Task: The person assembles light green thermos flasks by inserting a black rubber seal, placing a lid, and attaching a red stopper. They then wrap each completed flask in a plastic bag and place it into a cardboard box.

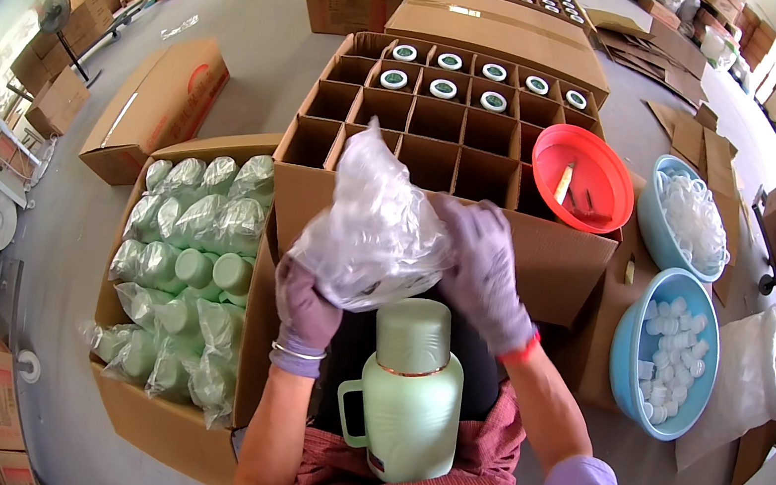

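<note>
A clear plastic bag (375, 226), crumpled and bunched, is held up in front of me between my two gloved hands. My left hand (306, 309) grips its lower left edge. Closed on its right side is my right hand (480, 261), slightly smeared by motion. Just below the bag, a pale green thermos jug (410, 396) with a side handle and cup-shaped lid stands on my lap, touched by neither hand. Behind the bag is a cardboard box (545, 266) with dividers; several white-topped items (443, 88) fill cells in its far rows.
At left, an open carton (110, 392) holds several bagged green jugs (193, 269). A red basin (583, 176) with small tools rests on the divided box's right corner. Blue basins of white caps (676, 361) and white plastic rings (693, 213) are at right, beside a white sack (748, 382).
</note>
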